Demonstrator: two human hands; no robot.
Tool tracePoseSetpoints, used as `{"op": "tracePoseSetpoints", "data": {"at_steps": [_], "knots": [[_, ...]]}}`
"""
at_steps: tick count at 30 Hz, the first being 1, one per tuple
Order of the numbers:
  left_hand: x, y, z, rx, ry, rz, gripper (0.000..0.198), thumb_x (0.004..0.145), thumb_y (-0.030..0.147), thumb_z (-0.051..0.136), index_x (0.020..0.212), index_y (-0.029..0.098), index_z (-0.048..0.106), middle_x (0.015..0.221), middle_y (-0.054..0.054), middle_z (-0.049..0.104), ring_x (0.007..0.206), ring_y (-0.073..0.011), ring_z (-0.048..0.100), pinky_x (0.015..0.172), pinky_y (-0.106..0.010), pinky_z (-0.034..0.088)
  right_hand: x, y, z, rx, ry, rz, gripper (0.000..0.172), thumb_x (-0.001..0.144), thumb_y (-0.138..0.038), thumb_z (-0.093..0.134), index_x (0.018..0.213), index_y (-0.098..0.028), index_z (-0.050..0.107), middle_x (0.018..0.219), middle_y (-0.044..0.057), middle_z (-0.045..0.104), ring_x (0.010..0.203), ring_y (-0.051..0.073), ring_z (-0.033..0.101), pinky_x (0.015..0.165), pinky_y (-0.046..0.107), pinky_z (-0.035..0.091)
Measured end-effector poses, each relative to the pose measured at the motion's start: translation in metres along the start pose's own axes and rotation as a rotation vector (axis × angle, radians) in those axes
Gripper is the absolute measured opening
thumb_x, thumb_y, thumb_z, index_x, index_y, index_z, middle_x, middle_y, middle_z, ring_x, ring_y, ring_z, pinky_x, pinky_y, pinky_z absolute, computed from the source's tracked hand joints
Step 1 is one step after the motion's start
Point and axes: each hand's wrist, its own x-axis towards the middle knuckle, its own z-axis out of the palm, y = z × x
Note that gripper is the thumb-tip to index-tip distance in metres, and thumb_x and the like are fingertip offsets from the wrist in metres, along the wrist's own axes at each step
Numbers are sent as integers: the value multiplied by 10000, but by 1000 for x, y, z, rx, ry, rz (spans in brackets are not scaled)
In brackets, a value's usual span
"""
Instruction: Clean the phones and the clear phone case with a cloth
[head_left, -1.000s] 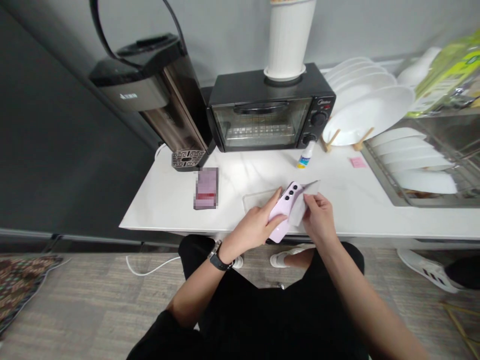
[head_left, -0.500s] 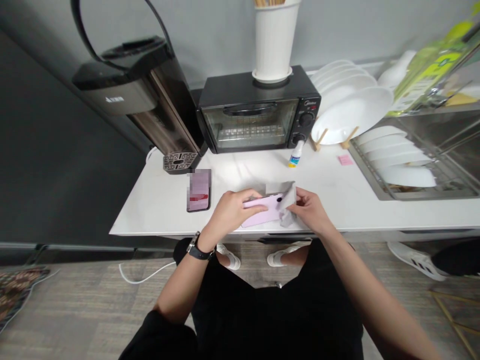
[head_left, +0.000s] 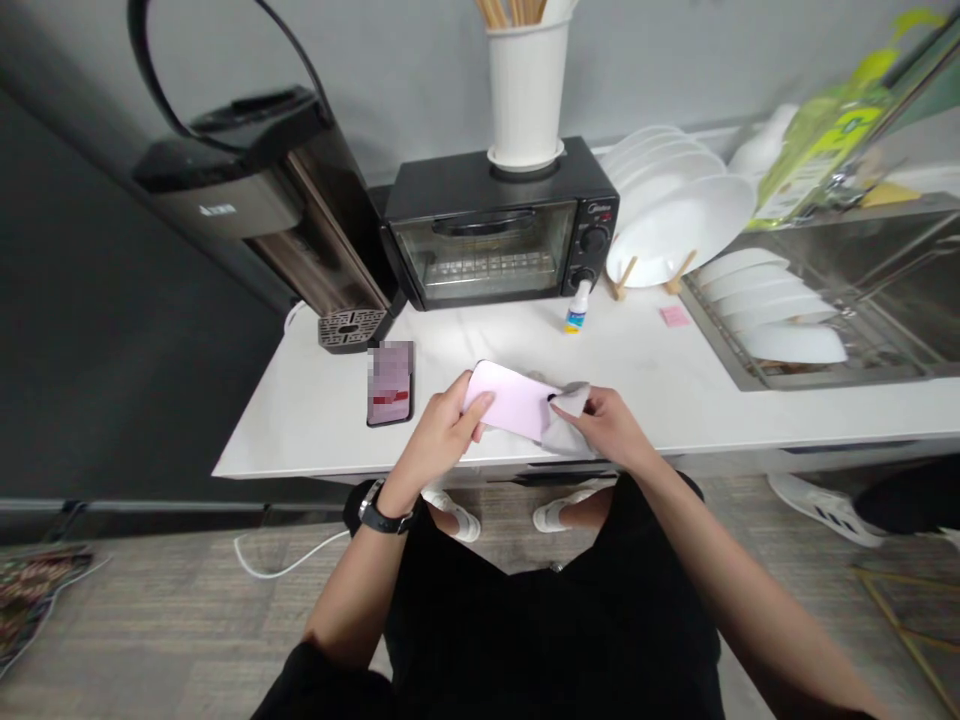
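Observation:
Above the counter's front edge I hold a pale pink phone (head_left: 511, 402), its back turned up toward me. My left hand (head_left: 448, 425) grips the phone's left end, thumb across the back and fingers mostly hidden beneath. At the right end, my right hand (head_left: 606, 420) pinches a light grey cloth (head_left: 568, 432), folded over the phone's edge beside the dark camera spot. A second phone (head_left: 391, 385) lies on the counter to the left, its screen partly blurred out. Beyond my hands stands a small spray bottle (head_left: 577, 308) with a blue and yellow label.
A black toaster oven (head_left: 495, 235) carries a white cup (head_left: 527, 95) of wooden sticks. Left of it stands a tall water dispenser (head_left: 300, 220). To the right are racked white plates (head_left: 675, 225), a pink sticky note (head_left: 674, 316) and a sink (head_left: 885, 360) holding bowls.
The phone has turned so that its back faces me more fully and its left end has risen. My left hand has shifted slightly left with it. The cloth stays at the right end.

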Motion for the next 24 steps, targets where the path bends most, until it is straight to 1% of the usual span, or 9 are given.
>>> {"op": "tracePoseSetpoints", "data": {"at_steps": [3, 6, 9, 12, 14, 17, 20, 22, 24], "knots": [[0, 5, -2, 22, 21, 9, 213, 760, 360, 261, 739, 209, 410, 504, 35, 460, 414, -90, 407, 456, -215, 344, -3, -4, 2, 20, -6, -50, 138, 619, -288, 501, 738, -227, 539, 709, 0, 551, 693, 173, 482, 590, 294, 386], [-2, 9, 2, 24, 11, 44, 201, 762, 343, 265, 741, 213, 416, 513, 36, 467, 441, -95, 422, 486, -218, 348, -3, -4, 2, 27, 56, -90, 185, 604, -277, 521, 787, -249, 521, 747, -17, 540, 729, 163, 479, 624, 282, 379], [-7, 9, 7, 19, 14, 47, 182, 758, 330, 278, 729, 220, 420, 526, 38, 477, 461, -92, 438, 503, -212, 351, -4, -3, -1, -79, 42, -77, 86, 583, -280, 536, 645, -221, 543, 629, -31, 530, 616, 155, 485, 524, 255, 372], [-14, 6, 11, 8, 41, 3, 193, 761, 330, 260, 714, 224, 415, 523, 39, 476, 448, -91, 434, 490, -211, 352, -11, -5, -3, -148, 12, -34, 111, 623, -302, 491, 592, -207, 541, 540, -32, 507, 529, 142, 467, 441, 242, 344], [-18, 5, 14, -3, 42, -23, 203, 765, 331, 244, 729, 227, 413, 525, 37, 477, 449, -94, 434, 493, -218, 358, -15, -7, 0, -92, 31, -37, 120, 647, -301, 464, 676, -218, 545, 591, -23, 524, 585, 152, 478, 478, 254, 363], [-20, 5, 18, -21, 5, -26, 201, 768, 329, 238, 765, 231, 414, 527, 33, 477, 452, -99, 430, 502, -227, 364, -16, -8, 6, -21, 60, -48, 153, 616, -289, 499, 755, -234, 538, 702, -16, 541, 666, 166, 477, 554, 278, 380], [-19, 6, 19, -35, -32, -11, 195, 767, 332, 245, 758, 232, 413, 529, 32, 472, 457, -103, 428, 505, -232, 363, -13, -5, 8, -53, 43, -8, 121, 585, -297, 526, 678, -225, 551, 645, -23, 533, 583, 154, 467, 500, 266, 367], [-20, 4, 18, -41, -22, -20, 198, 766, 334, 243, 732, 233, 409, 527, 32, 468, 459, -106, 429, 502, -237, 360, -13, -4, 7, -72, 44, 7, 119, 607, -319, 500, 628, -214, 551, 599, -23, 520, 552, 146, 456, 486, 260, 355], [-24, 2, 17, -47, 7, -45, 198, 767, 331, 235, 723, 235, 403, 523, 32, 464, 454, -111, 427, 496, -245, 357, -18, -4, 6, -72, 47, 11, 154, 646, -328, 456, 653, -209, 552, 617, -18, 523, 577, 146, 459, 519, 261, 355]]}}
